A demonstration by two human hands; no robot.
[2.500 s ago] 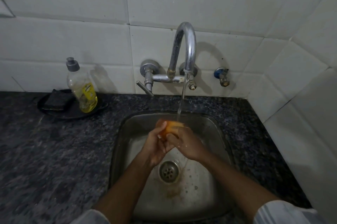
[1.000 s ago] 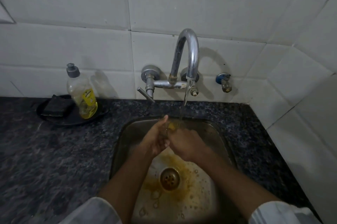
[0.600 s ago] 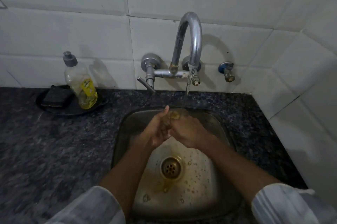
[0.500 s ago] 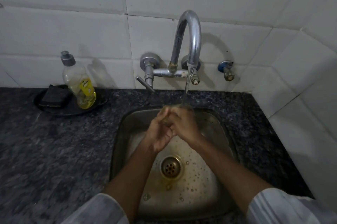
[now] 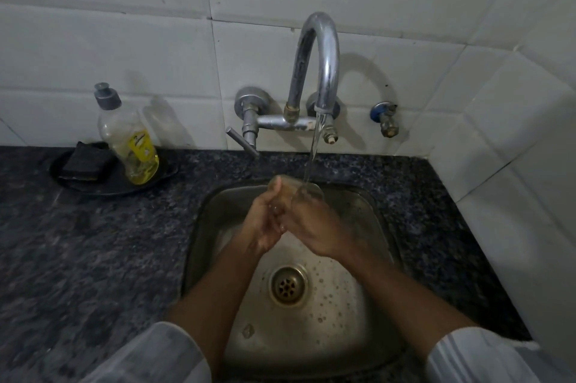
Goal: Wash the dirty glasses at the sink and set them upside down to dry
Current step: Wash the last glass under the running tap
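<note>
We are at the rinse: our left hand (image 5: 265,220) and right hand (image 5: 314,226) both curl round a clear glass (image 5: 299,191) held over the steel sink (image 5: 199,245), under the thin stream from the curved chrome tap (image 5: 324,52). The glass looks smooth, wet and probably slippery, its outline faint in this dim light. Next we judge it needs tipping out and standing mouth-down on the speckled stone counter (image 5: 93,251)

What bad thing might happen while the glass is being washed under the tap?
The clear glass is wet and held by both the left hand and right hand, so it might slip and break in the steel sink. Raised too high, it might knock the tap.
</note>
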